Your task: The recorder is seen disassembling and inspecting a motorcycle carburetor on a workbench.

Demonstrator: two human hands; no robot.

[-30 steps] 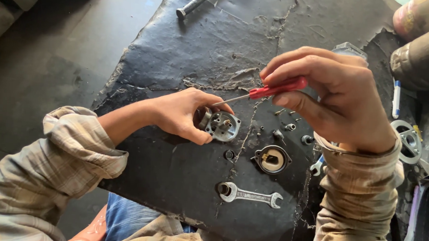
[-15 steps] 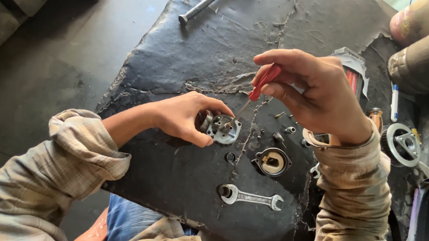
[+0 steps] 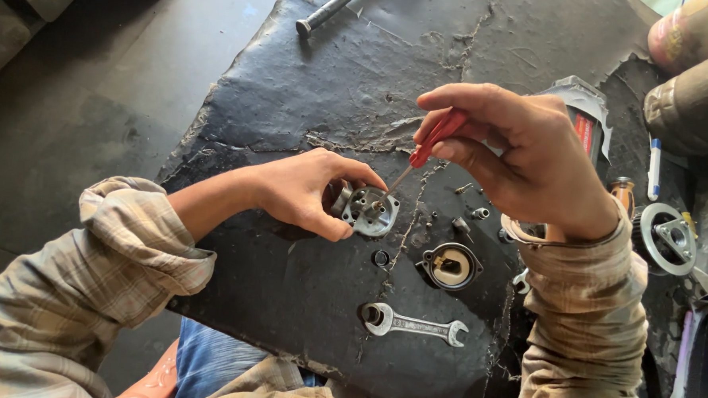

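My left hand grips a small round metal part with holes in its face, holding it on the black cracked work surface. My right hand holds a red-handled screwdriver by the handle. Its thin shaft slants down and left, with the tip resting on the metal part's face. Both sleeves are checked beige fabric.
A round black cap with a tan centre lies right of the part, with small screws and a washer around it. A wrench lies nearer me. A long bolt sits at the far edge. Metal parts crowd the right side.
My right hand has swung the screwdriver from a level hold to a steep slant, bringing its tip down onto the metal part. My left hand has kept the part in place.
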